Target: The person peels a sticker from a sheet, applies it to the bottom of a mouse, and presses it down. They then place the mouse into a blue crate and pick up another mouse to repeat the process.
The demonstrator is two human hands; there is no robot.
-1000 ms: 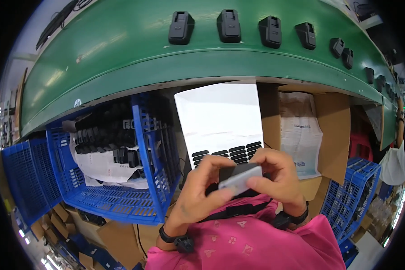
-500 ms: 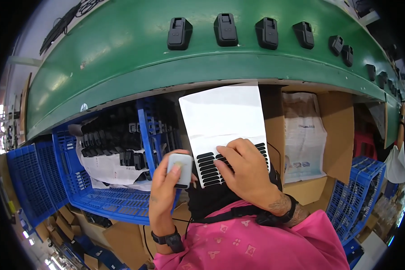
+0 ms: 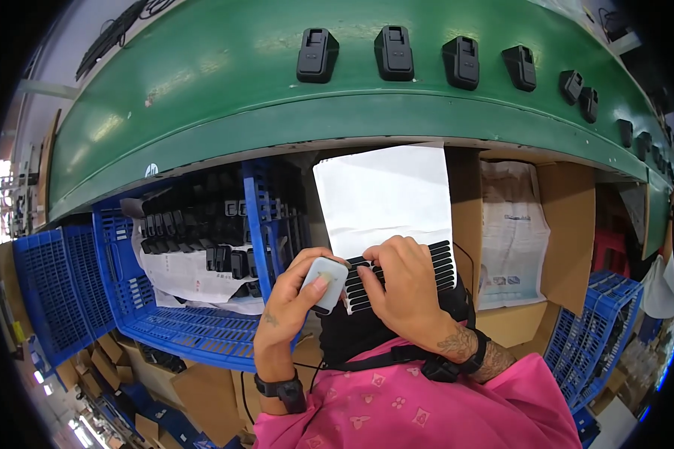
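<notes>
My left hand point(image 3: 290, 293) grips a small light-grey device point(image 3: 324, 283) with rounded corners and a black edge, its thumb lying across the pale face. On my lap rests a white sheet point(image 3: 386, 191) bearing rows of black oblong stickers point(image 3: 436, 269) on its lower part. Over those rows my right hand point(image 3: 408, 280) is bent, thumb and forefinger closing on the end of a black sticker point(image 3: 358, 262) in the left column. How far that sticker is lifted from the sheet cannot be made out.
Black dock-like units point(image 3: 395, 54) stand in a row along the green bench point(image 3: 225, 75). A blue crate point(image 3: 195, 325) at left holds many small black parts on paper. An open cardboard box point(image 3: 565, 224) lined with printed paper stands at right, beside another blue crate point(image 3: 595, 329).
The view has shifted slightly, so the bench and crates sit further right. My left hand has brought the device nearer the sheet; my right fingertips have closed at the left sticker column.
</notes>
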